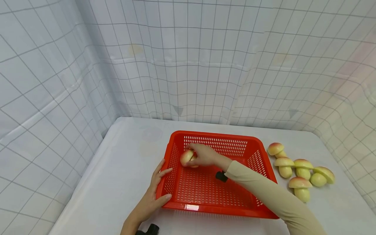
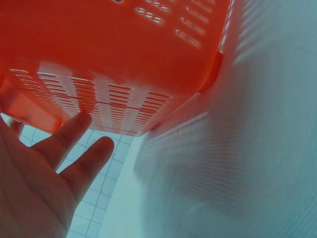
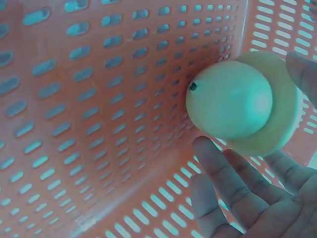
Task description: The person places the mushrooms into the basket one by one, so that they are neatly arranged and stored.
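A toy mushroom with a reddish-yellow cap is inside the red plastic basket, near its left wall. My right hand holds it by the cap, thumb on one side and fingers on the other. Up close in the right wrist view, the pale round stem of the mushroom faces the camera, beside the slotted wall. My left hand rests on the basket's left rim with straight, spread fingers, thumb and one finger over the edge. Two of its fingers extend along the outside of the slotted wall.
Several more toy mushrooms lie grouped on the white-covered table, right of the basket. A white gridded curtain stands behind and at both sides. The right sleeve crosses over the basket's right part.
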Motion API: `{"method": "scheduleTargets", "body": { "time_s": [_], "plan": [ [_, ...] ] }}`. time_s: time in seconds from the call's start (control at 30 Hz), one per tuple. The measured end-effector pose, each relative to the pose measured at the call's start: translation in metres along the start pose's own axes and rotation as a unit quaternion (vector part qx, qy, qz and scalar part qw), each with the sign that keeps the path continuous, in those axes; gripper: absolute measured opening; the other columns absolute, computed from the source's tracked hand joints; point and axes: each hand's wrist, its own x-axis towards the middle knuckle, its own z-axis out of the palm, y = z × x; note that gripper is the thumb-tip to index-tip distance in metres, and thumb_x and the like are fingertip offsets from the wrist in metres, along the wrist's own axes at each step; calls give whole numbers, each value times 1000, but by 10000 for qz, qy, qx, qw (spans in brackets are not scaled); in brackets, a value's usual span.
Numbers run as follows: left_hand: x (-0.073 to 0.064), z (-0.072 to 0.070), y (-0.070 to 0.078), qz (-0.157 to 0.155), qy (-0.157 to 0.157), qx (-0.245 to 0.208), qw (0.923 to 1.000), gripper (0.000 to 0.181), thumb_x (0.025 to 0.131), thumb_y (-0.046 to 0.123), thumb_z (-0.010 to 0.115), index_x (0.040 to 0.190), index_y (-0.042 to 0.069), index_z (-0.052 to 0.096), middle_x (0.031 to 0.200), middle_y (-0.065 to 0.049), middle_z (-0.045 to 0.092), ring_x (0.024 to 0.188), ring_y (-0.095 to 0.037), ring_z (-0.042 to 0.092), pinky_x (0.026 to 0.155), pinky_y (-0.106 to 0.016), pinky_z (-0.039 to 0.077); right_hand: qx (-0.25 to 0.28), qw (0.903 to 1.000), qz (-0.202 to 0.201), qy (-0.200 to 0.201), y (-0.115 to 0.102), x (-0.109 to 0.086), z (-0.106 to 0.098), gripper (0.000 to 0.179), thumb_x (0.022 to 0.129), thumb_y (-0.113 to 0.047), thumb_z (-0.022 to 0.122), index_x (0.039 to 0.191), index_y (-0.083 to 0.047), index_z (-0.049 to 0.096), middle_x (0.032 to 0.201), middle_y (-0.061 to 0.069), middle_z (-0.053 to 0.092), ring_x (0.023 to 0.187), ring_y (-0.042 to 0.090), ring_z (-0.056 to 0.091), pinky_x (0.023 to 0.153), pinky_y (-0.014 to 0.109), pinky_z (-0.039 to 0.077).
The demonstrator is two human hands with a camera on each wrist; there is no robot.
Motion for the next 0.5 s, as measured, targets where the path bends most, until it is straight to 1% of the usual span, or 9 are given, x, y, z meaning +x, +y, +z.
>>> {"method": "scheduleTargets", "body": {
  "time_s": [0.13,0.2,0.27,0.33,0.4,0.5],
  "plan": [
    [0,0,1,-42,23,-4,10000,67,84,15,62,144,14,33,156,7,-4,139,-33,2,92,-44,44,67,9999,75,-84,0,-4,-5,71,80,-43,74,134,-6,49,127,6,56,113,20,53,93,36,43],
    [0,0,1,-12,24,31,10000,66,84,15,62,144,14,33,157,7,-4,140,-32,1,93,-46,42,163,9998,66,-130,1,-8,-9,70,81,-42,73,136,-6,48,130,8,54,118,22,51,96,37,41],
    [-1,0,1,44,16,65,10000,66,84,14,62,144,14,33,157,6,-4,140,-32,0,95,-51,39,272,9994,81,-187,4,-14,-15,69,83,-41,72,136,-6,47,131,9,54,119,23,50,97,38,40],
    [-1,0,0,105,10,67,9999,66,84,13,62,144,14,33,157,5,-4,140,-31,-1,95,-57,36,351,9991,81,-220,6,-22,-23,68,84,-42,70,137,-7,46,131,9,53,120,23,49,97,39,40],
    [-2,0,0,158,-7,63,9999,66,84,12,62,144,13,33,157,4,-5,140,-32,-2,94,-61,33,442,9986,204,-222,8,-30,-33,68,85,-43,69,137,-7,45,131,9,53,119,22,50,97,39,40],
    [-2,0,1,173,-9,55,9998,66,85,12,62,144,13,33,157,4,-5,140,-32,-2,94,-60,35,594,9975,353,-137,10,-45,-51,70,85,-48,67,138,-9,45,131,8,53,118,23,50,95,42,41]
  ]
}}
